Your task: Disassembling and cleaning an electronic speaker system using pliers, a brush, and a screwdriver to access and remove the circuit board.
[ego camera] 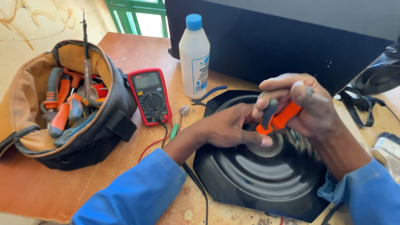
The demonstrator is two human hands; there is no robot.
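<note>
Crowded bench — hands grip screwdriver.

A repair workshop bench

A worn wooden worktable carries an open canvas tool bag stuffed with orange-handled screwdrivers and pliers, a soldering iron standing up out of it. Beside the bag lies a red digital multimeter with its test leads trailing, near a white plastic bottle with a blue cap. A green-framed window sits behind, by a stained wall.
</note>
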